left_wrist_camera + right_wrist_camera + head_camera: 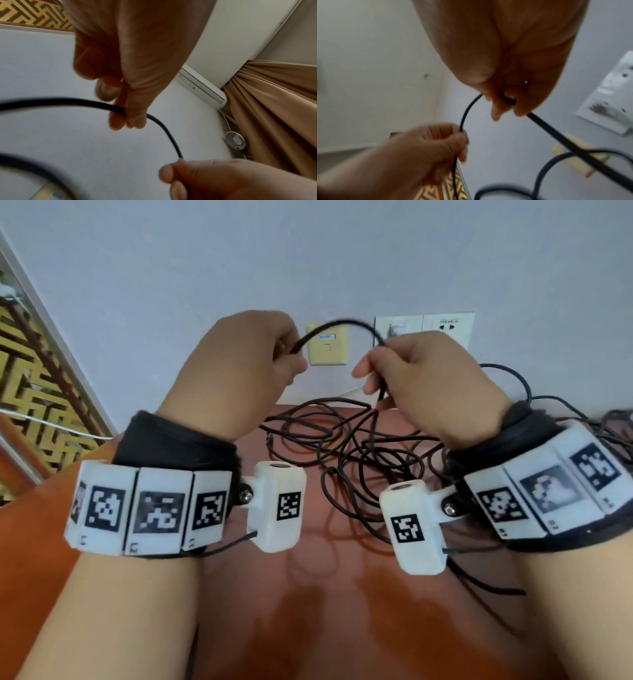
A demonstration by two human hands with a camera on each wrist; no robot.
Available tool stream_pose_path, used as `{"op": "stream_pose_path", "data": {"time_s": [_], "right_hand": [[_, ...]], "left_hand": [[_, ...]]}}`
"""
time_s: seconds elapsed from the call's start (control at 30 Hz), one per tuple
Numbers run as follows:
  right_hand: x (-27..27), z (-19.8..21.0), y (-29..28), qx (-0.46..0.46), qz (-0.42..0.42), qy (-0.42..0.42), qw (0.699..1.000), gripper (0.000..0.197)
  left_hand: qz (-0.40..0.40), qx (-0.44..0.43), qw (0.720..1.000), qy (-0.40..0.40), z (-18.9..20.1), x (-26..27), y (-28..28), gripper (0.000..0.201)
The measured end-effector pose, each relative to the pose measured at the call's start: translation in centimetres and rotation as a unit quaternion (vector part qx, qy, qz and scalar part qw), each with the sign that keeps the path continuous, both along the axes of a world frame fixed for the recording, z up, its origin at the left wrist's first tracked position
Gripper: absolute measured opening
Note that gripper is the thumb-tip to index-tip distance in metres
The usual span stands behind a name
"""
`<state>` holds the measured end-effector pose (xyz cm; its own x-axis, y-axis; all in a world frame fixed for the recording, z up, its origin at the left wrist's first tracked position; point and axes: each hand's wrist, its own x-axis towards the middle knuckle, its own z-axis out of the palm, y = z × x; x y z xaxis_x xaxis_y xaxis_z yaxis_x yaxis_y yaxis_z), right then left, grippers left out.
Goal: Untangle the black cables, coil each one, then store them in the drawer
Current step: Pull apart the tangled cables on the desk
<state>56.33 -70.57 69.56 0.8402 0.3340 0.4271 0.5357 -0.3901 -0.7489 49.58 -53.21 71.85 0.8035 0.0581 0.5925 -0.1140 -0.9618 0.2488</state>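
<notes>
Both your hands pinch one black cable [346,324] with curled fingers, left hand [246,364] and right hand [421,378] raised above the tangled cables [342,446] on the red-brown table [342,594].

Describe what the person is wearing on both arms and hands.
Both hands are bare: left hand, right hand. Each wrist carries a black fabric cuff under a band of white blocks printed with black square markers. A white camera housing with its own marker is bolted on each band, with thin black cords trailing.
</notes>
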Motion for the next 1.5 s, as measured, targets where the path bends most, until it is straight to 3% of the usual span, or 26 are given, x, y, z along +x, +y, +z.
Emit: {"op": "stream_pose_path", "data": {"time_s": [0.1,0.17,0.23,0.27,0.3,0.37,0.4,0.47,0.53,0.6,0.67,0.73,0.83,0.93,1.03,1.2,1.27,1.43,1.5], "right_hand": [[1.1,0.2,-0.4,0.207,0.011,0.051,0.977,0.03],[2.0,0.0,-1.0,0.262,-0.018,0.058,0.963,0.028],[2.4,-0.2,-1.6,0.242,-0.047,0.077,0.966,0.029],[2.4,-0.4,-1.8,0.168,-0.06,0.082,0.981,0.031],[2.0,-0.4,-2.0,0.029,-0.071,0.081,0.994,0.031],[1.1,-0.2,-2.3,-0.254,-0.091,0.056,0.961,0.022],[0.3,0.2,-2.3,-0.335,-0.092,0.039,0.937,0.017],[-1.6,1.2,-2.4,-0.381,-0.09,0.017,0.92,0.025],[-3.2,2.2,-2.7,-0.338,-0.141,-0.048,0.929,0.049],[-5.0,3.2,-2.9,-0.232,-0.197,-0.137,0.943,0.065],[-6.7,3.6,-2.1,-0.176,-0.153,-0.193,0.953,0.054],[-6.6,2.9,-0.5,-0.246,-0.064,-0.215,0.943,0.041],[-3.8,0.9,1.4,-0.35,-0.03,-0.188,0.917,0.02],[-1.3,0.6,0.6,-0.281,-0.032,-0.132,0.95,0.02],[0.8,1.1,-2.4,-0.153,-0.065,-0.087,0.982,0.02],[4.5,-0.5,-6.6,-0.185,-0.122,0.027,0.975,0.018],[5.0,-0.8,-7.3,-0.155,-0.149,0.057,0.975,0.018],[4.4,-0.2,-7.3,-0.097,-0.09,0.059,0.989,0.018],[3.9,0.0,-6.6,-0.08,-0.061,0.06,0.993,0.019]], "left_hand": [[0.008,-0.011,0.996,0.087,-0.4,0.1,1.2,0.017],[0.03,-0.023,0.992,0.121,-0.7,0.1,2.0,0.019],[0.049,-0.039,0.989,0.131,-0.8,0.0,2.6,0.02],[0.056,-0.048,0.99,0.124,-0.7,0.0,2.8,0.022],[0.063,-0.056,0.99,0.112,-0.6,0.0,2.9,0.023],[0.073,-0.064,0.99,0.099,-0.5,0.0,2.7,0.026],[0.077,-0.064,0.99,0.101,-0.4,0.0,2.5,0.027],[0.083,-0.055,0.988,0.116,-0.6,0.3,2.0,0.029],[0.091,-0.033,0.987,0.129,-0.9,0.5,1.5,0.031],[0.098,-0.008,0.986,0.137,-1.1,0.7,0.9,0.031],[0.09,0.008,0.987,0.132,-1.3,0.8,0.0,0.03],[0.059,0.02,0.991,0.118,-1.3,0.8,-1.2,0.037],[0.015,0.045,0.993,0.103,-1.1,0.7,-2.0,0.038],[-0.009,0.033,0.996,0.078,-1.1,0.7,-1.3,0.018],[-0.004,-0.004,0.997,0.079,-1.1,0.6,0.0,0.017],[0.029,-0.006,0.991,0.129,-1.3,1.0,1.3,0.015],[0.047,0.015,0.985,0.164,-1.5,1.2,1.4,0.018],[-0.027,-0.034,0.984,0.174,-1.8,1.0,0.0,0.01],[-0.035,-0.022,0.971,0.235,-2.4,1.3,-0.7,0.042]]}}
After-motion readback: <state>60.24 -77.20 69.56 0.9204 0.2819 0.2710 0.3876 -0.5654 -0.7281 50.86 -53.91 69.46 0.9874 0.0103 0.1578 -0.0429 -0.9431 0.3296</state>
